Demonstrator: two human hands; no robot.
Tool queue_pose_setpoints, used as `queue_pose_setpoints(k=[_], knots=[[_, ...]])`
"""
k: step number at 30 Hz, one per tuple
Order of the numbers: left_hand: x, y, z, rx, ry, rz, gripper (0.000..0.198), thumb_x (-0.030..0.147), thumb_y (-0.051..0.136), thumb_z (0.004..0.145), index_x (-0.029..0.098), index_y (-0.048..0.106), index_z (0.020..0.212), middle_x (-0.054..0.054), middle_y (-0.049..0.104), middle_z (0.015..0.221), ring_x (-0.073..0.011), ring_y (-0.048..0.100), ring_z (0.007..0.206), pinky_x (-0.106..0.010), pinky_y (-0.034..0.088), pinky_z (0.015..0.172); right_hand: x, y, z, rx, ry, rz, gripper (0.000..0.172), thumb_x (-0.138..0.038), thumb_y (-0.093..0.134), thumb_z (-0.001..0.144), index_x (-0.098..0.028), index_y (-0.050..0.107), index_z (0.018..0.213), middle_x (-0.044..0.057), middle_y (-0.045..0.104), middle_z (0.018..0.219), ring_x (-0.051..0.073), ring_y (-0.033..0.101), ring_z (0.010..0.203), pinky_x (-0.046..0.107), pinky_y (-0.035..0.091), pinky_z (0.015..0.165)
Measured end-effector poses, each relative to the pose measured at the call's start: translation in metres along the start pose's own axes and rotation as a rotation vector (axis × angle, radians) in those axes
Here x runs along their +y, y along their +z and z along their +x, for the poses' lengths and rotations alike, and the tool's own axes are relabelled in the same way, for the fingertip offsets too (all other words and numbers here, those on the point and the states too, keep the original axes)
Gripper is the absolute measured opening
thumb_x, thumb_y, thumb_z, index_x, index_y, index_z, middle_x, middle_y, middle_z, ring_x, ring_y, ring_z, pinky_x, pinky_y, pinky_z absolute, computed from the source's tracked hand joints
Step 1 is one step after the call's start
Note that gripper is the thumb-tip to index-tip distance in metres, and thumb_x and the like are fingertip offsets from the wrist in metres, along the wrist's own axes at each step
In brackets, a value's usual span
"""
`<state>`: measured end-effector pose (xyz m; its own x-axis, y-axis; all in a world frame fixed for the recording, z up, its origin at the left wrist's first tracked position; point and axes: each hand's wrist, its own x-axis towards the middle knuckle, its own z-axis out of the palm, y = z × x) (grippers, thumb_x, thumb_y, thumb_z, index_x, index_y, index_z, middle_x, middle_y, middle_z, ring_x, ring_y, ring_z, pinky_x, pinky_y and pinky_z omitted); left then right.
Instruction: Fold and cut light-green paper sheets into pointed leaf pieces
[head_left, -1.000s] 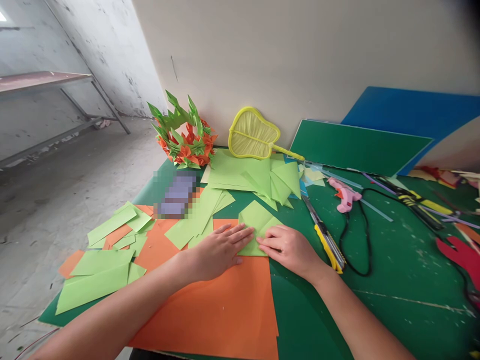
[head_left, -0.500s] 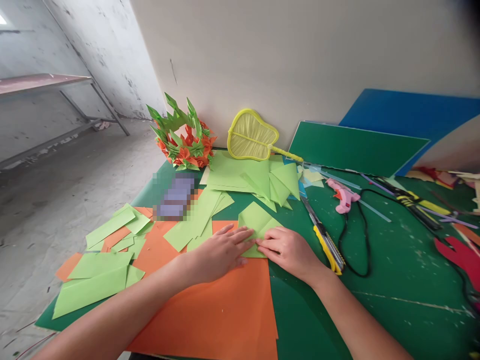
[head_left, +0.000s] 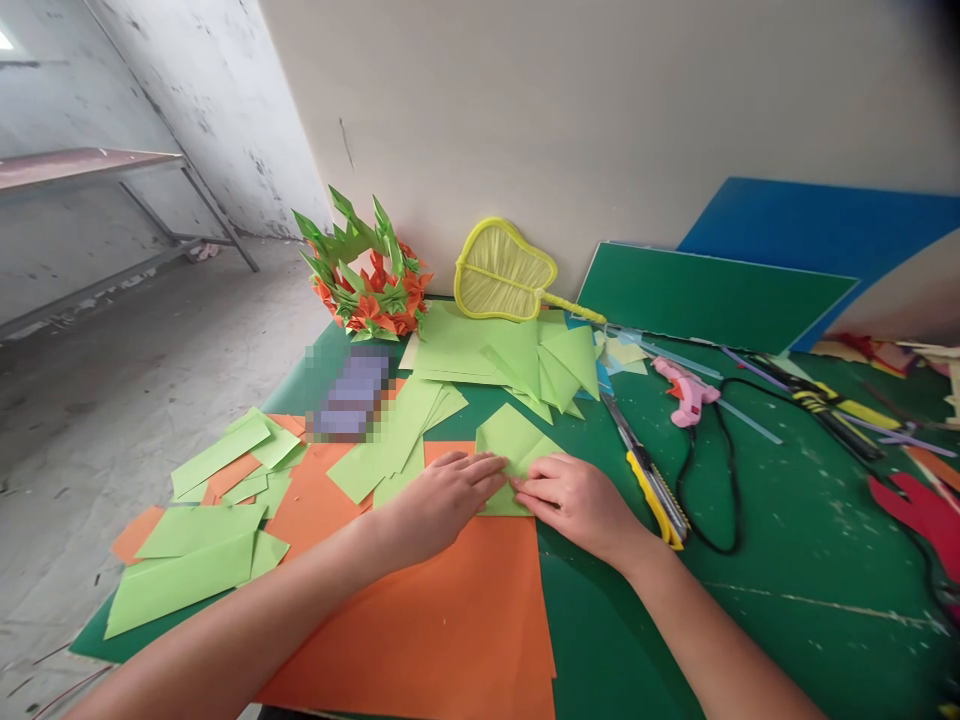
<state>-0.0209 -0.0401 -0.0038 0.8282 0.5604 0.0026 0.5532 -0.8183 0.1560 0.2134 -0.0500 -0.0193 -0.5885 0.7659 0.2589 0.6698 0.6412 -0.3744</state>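
A light green sheet of paper with creases and a folded flap lies on a large orange sheet. My left hand rests on its left part, fingers stretched out and flat. From the right, my right hand pinches the paper's folded edge with curled fingers, its fingertips close to those of the left. Both hands hide the middle of the fold. Loose green strips lie beyond my left hand. Several folded green pieces are stacked behind the sheet.
An orange and green folded-paper ring stands at the back left. A yellow hand fan leans on the wall. Right of my hands lie a yellow utility knife and a pink glue gun with a black cord. Paper scraps cover the left edge.
My left fingers have drawn together slightly on the green paper, and the lower fingertips show less. My right hand has stayed in place.
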Motion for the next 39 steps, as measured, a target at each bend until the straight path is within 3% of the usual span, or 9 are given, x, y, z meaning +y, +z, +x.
queue_pose_setpoints(k=[8, 15, 20, 26, 39], knots=[[0.002, 0.001, -0.001, -0.033, 0.011, 0.040, 0.051, 0.007, 0.037, 0.091, 0.016, 0.038, 0.141, -0.011, 0.037, 0.152, -0.0243, 0.034, 0.141, -0.041, 0.025, 0.115, -0.001, 0.000, 0.000, 0.006, -0.011, -0.006, 0.021, -0.024, 0.054, 0.095, -0.019, 0.073, 0.085, 0.004, 0.062, 0.075, 0.017, 0.056, 0.076, 0.028, 0.043, 0.066], [-0.006, -0.014, 0.007, -0.002, 0.041, -0.090, 0.038, 0.015, 0.034, 0.099, 0.024, 0.053, 0.130, -0.007, 0.053, 0.139, -0.0235, 0.052, 0.124, -0.041, 0.033, 0.107, -0.001, 0.000, -0.001, -0.022, 0.000, -0.032, 0.019, -0.024, 0.055, 0.095, -0.019, 0.073, 0.091, 0.003, 0.063, 0.077, 0.017, 0.057, 0.078, 0.029, 0.044, 0.066], [-0.019, -0.011, 0.014, 0.066, 0.033, -0.251, 0.026, 0.024, 0.045, 0.098, 0.027, 0.065, 0.115, -0.004, 0.059, 0.129, -0.0226, 0.055, 0.114, -0.038, 0.038, 0.101, -0.001, 0.000, -0.002, -0.009, -0.016, -0.040, 0.019, -0.023, 0.055, 0.095, -0.019, 0.073, 0.096, 0.004, 0.066, 0.082, 0.018, 0.059, 0.081, 0.029, 0.046, 0.070], [-0.025, -0.004, 0.015, 0.102, 0.053, -0.338, 0.026, 0.030, 0.045, 0.099, 0.024, 0.065, 0.113, -0.007, 0.058, 0.127, -0.0217, 0.053, 0.117, -0.037, 0.038, 0.105, -0.007, -0.001, -0.002, -0.006, -0.024, -0.119, 0.019, -0.021, 0.053, 0.096, -0.017, 0.072, 0.095, 0.005, 0.065, 0.079, 0.017, 0.061, 0.078, 0.029, 0.044, 0.070], [-0.020, -0.005, 0.010, 0.084, 0.071, -0.294, 0.027, 0.036, 0.052, 0.095, 0.020, 0.056, 0.117, -0.010, 0.052, 0.132, -0.0244, 0.048, 0.121, -0.038, 0.036, 0.107, -0.023, 0.006, -0.001, 0.032, 0.064, -0.255, 0.028, -0.019, 0.048, 0.097, -0.017, 0.068, 0.077, 0.004, 0.060, 0.067, 0.016, 0.055, 0.066, 0.029, 0.033, 0.058]])
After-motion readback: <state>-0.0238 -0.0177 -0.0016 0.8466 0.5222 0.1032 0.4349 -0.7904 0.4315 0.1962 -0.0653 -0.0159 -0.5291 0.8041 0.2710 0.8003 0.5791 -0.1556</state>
